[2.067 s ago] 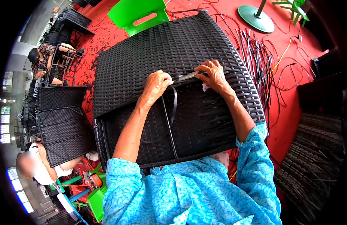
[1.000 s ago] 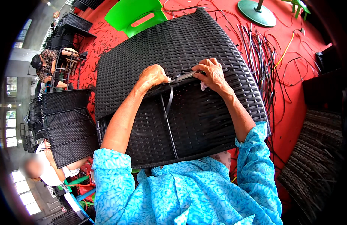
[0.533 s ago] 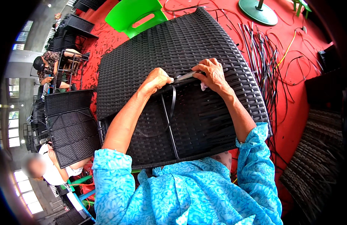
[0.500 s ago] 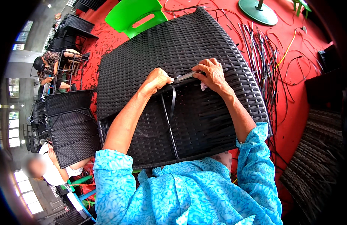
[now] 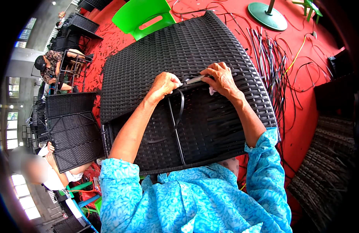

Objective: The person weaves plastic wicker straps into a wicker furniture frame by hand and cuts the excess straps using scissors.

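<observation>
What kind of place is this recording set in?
Probably a wicker furniture workshop: a black woven chair shell under the person's hands, loose weaving strips on the red floor, and another person working beside stacked woven panels.

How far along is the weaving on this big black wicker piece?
Most looks done: the black woven panel is tightly filled across its upper face. In hand is the bend, where the left hand and right hand work a flat metal tool and a loose black strand. Left: the lower face shows looser strands, and spare strips lie on the red floor.
</observation>
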Tool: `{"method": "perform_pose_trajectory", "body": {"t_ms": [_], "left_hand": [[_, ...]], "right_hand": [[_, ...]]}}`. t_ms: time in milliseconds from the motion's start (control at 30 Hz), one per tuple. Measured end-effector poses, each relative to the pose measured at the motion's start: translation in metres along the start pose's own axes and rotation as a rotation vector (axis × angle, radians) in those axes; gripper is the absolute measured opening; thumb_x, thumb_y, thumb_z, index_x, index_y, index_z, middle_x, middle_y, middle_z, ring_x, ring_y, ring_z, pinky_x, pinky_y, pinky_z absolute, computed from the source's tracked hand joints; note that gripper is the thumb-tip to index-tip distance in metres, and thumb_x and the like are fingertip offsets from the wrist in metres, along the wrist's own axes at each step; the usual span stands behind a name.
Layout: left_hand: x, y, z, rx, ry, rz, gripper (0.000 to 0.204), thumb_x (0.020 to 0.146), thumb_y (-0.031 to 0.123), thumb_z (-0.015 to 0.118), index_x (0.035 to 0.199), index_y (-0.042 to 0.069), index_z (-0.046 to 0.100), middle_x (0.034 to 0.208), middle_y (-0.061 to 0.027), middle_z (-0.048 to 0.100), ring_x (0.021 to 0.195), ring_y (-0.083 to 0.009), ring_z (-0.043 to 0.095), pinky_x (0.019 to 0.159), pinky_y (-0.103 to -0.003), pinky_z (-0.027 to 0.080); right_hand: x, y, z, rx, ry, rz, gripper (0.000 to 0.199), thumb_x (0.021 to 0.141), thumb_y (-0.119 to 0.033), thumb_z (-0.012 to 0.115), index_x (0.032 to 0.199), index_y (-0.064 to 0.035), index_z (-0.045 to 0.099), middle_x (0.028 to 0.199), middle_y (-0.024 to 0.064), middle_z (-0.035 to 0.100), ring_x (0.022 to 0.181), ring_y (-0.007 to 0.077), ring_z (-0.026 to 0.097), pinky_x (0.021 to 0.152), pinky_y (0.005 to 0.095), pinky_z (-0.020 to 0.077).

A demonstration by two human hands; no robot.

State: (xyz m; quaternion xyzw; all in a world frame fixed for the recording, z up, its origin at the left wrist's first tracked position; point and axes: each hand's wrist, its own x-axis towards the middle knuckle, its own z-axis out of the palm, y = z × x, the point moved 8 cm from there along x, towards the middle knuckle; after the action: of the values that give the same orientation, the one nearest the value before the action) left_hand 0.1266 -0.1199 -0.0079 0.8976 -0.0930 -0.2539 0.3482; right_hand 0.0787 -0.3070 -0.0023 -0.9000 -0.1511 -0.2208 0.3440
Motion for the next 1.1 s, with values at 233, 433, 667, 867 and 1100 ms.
{"method": "perform_pose_trajectory", "body": {"t_ms": [233,433,667,867,1100], "left_hand": [[0.005,0.003,0.004,-0.107,0.082,0.078,0.019,0.066,0.007,0.065,0.082,0.003,0.055,0.061,-0.0029,0.054,0.054,-0.0102,0.052,0.048,-0.024,0.043],[0.01,0.008,0.01,-0.108,0.119,0.114,0.019,0.068,0.007,0.066,0.083,0.003,0.056,0.067,-0.0046,0.057,0.053,-0.011,0.054,0.049,-0.025,0.044],[0.014,-0.001,0.004,-0.156,0.119,0.058,0.022,0.066,0.008,0.068,0.084,0.002,0.057,0.066,-0.0046,0.058,0.051,-0.0112,0.054,0.048,-0.025,0.043],[0.018,-0.01,0.007,-0.149,0.231,0.188,0.02,0.061,0.009,0.071,0.075,0.006,0.057,0.063,-0.007,0.061,0.056,-0.0174,0.06,0.054,-0.031,0.047],[0.019,-0.012,0.017,-0.024,0.304,0.214,0.025,0.06,0.014,0.072,0.076,0.005,0.056,0.073,-0.0126,0.062,0.071,-0.0279,0.061,0.062,-0.036,0.047]], "right_hand": [[0.01,-0.003,-0.001,-0.34,-0.361,-0.171,0.024,0.073,-0.028,0.064,0.096,-0.0202,0.063,0.088,0.0012,0.055,0.093,0.0197,0.051,0.09,0.041,0.0338],[0.007,0.059,-0.061,-0.348,-0.355,0.089,0.015,0.075,-0.017,0.06,0.085,-0.0072,0.054,0.077,0.0133,0.057,0.079,0.0298,0.057,0.069,0.0398,0.0449],[0.002,0.014,-0.027,0.371,-0.248,0.625,0.044,0.072,-0.042,0.068,0.088,-0.0034,0.055,0.065,0.0109,0.057,0.058,0.0213,0.056,0.056,0.0334,0.0458],[0.019,-0.008,0.016,-0.173,-0.197,0.482,0.027,0.07,-0.033,0.066,0.079,-0.0075,0.063,0.069,0.0157,0.061,0.072,0.0327,0.061,0.062,0.043,0.0486],[0.008,-0.021,0.045,-0.125,-0.203,0.265,0.018,0.075,-0.029,0.064,0.078,-0.0118,0.065,0.08,0.0156,0.058,0.073,0.0333,0.06,0.063,0.042,0.0483]]}}
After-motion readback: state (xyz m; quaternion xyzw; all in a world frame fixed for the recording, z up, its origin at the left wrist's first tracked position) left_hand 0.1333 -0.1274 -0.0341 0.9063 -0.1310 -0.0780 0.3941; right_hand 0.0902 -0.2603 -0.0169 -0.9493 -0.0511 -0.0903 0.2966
